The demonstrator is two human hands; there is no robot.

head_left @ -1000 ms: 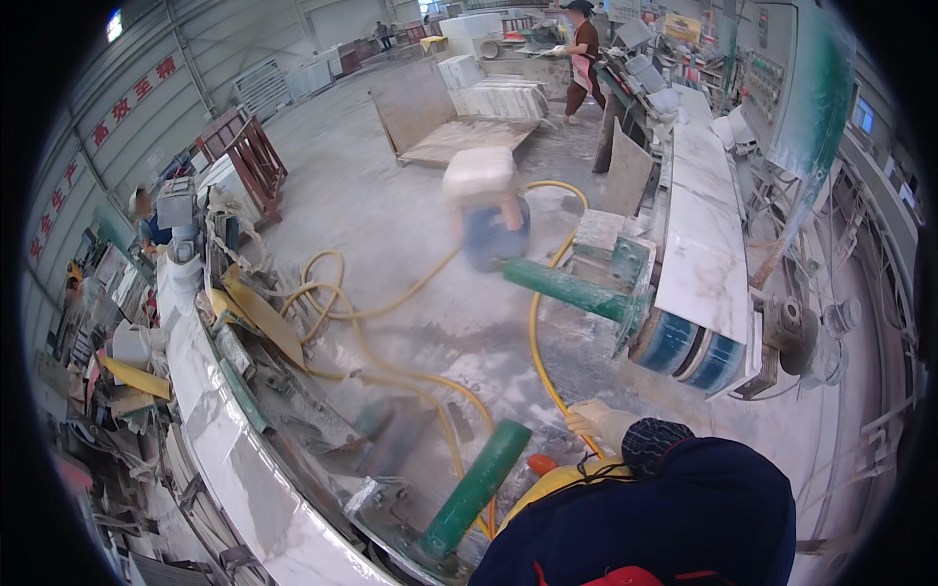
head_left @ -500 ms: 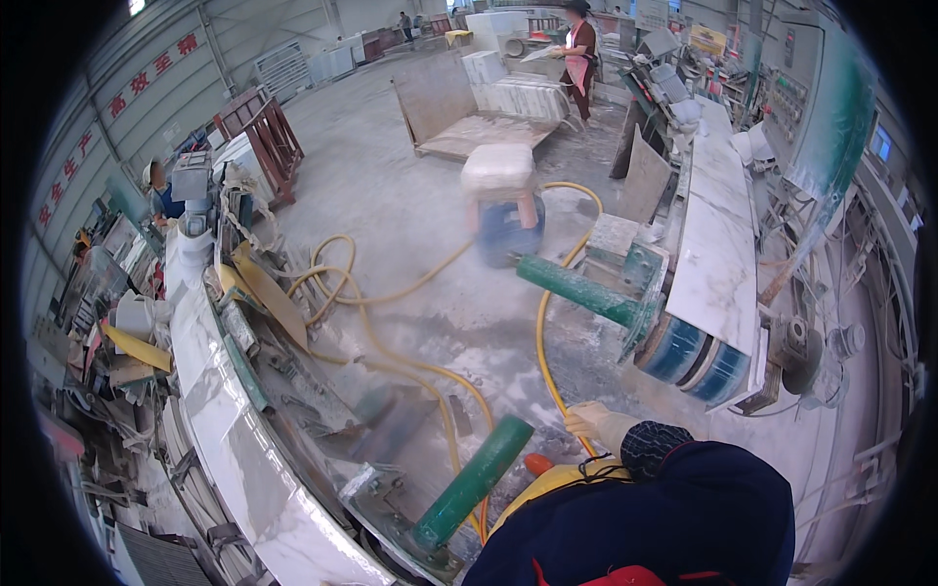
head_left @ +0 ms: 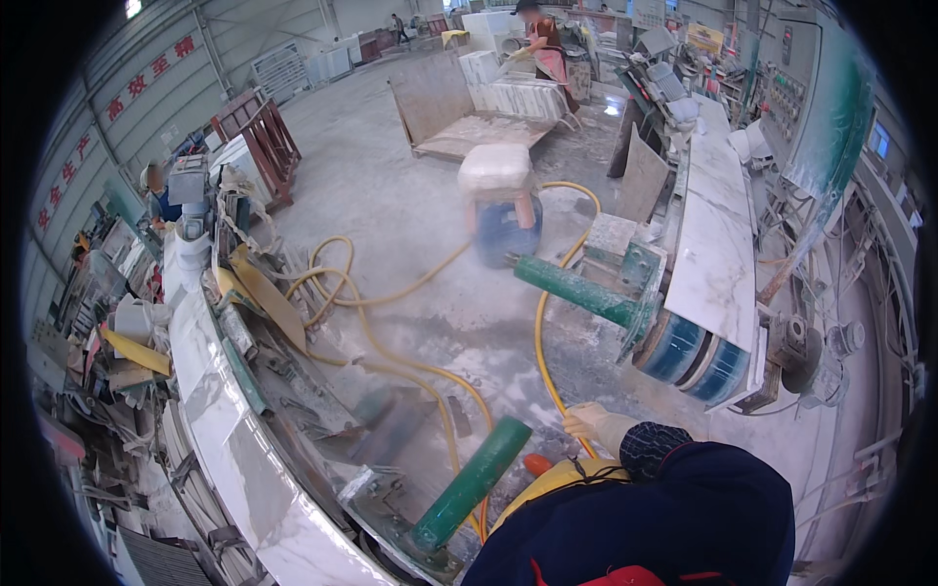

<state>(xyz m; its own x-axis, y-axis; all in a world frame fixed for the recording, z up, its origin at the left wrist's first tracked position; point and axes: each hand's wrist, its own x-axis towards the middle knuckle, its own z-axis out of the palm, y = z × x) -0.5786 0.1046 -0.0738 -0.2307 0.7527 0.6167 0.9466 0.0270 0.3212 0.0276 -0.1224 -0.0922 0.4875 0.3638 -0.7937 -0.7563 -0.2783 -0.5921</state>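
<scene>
Closed around a long, round, flexible yellow hose (head_left: 539, 337), the cream-gloved right hand (head_left: 589, 423) has its fingers curled in with little gap that I can see; how hard it squeezes, I can't tell. Nor can I see the left hand anywhere.

From that fist, the hose runs forward over the dusty grey concrete floor (head_left: 342, 146), passes by the end of a green cylindrical metal bar (head_left: 575, 290) and bends behind a round blue plastic drum (head_left: 508, 234). More yellow loops lie slack to the left, and close to the body stands a thick, smooth green roller (head_left: 474, 485).

I'd judge the hose bendy but springy, light in any short piece, yet a real drag over its whole length. Wet dust would make its smooth skin slick, though the glove should help. It doesn't look fragile; a kink seems the likelier trouble. A full-fist wrap on the free stretch just ahead of the body looks the best hold, well clear of the drum's tight bend.
</scene>
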